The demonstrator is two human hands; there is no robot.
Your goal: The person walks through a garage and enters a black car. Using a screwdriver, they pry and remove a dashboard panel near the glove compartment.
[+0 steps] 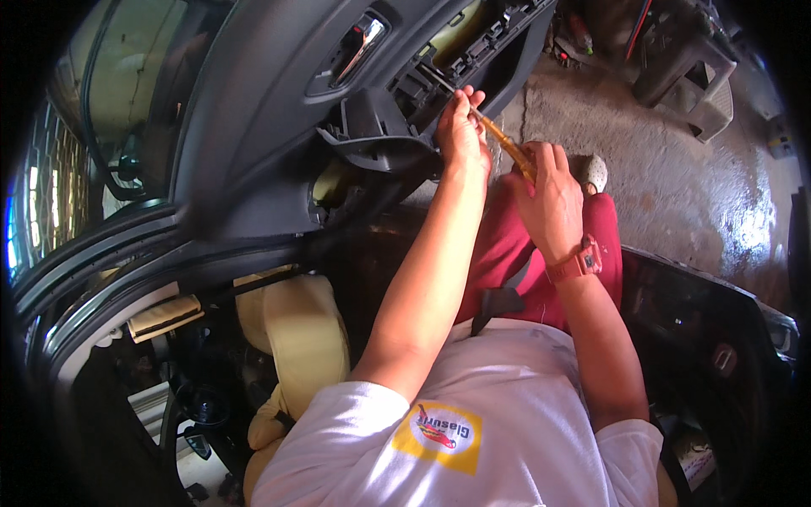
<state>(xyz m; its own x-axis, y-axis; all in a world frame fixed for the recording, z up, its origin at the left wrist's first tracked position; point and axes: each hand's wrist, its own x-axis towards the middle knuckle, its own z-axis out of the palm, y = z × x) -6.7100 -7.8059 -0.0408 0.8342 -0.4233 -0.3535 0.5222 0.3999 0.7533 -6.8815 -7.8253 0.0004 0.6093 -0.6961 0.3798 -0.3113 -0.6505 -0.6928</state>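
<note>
A long screwdriver (504,145) with an amber handle runs slantwise between my two hands. My left hand (462,142) is closed with its fingertips around the shaft, just ahead of the handle. Around the handle's rear end, my right hand (551,203) is curled. The thin shaft reaches up and left into the opened armrest area (414,89) of a dark car door panel (270,93). Where the tip touches is too small to make out. Below that opening, a black curved trim piece (380,148) juts out from the panel.
A chrome inner door handle (365,49) sits on the panel, left of my left hand. At the upper right, a grey plastic stool (697,80) stands on the concrete floor (650,169). The dark car sill (701,291) lies to my right, with a beige seat (304,325) at my left.
</note>
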